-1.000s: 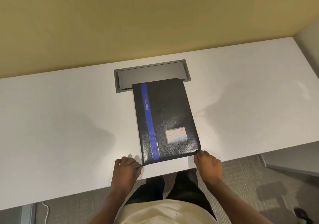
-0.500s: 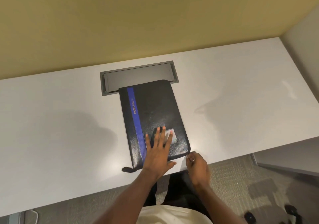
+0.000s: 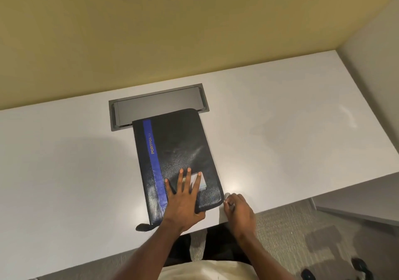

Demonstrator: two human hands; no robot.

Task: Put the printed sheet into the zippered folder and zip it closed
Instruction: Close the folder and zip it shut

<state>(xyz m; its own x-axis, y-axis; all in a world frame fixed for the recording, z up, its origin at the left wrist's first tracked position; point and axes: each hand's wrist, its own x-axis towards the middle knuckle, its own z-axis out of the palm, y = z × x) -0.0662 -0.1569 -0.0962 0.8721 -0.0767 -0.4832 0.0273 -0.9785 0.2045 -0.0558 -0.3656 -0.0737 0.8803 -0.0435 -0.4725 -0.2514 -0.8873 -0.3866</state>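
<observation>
A black zippered folder (image 3: 179, 148) with a blue stripe and the word PORTFOLIO lies shut on the white desk (image 3: 280, 139). My left hand (image 3: 183, 197) presses flat on its near half, fingers spread, partly covering a small card window. My right hand (image 3: 237, 211) pinches the small metal zipper pull (image 3: 226, 202) at the folder's near right corner. A black tab (image 3: 142, 227) sticks out at the near left corner. No printed sheet is visible.
A grey recessed cable hatch (image 3: 157, 104) sits in the desk behind the folder, its near edge partly covered. A yellow wall rises behind the desk and a grey partition stands at the right. The desk's front edge runs just under my wrists.
My left hand left the folder's near left corner and now lies flat on the cover. My right hand stays at the near right corner, pinching the zipper pull.
</observation>
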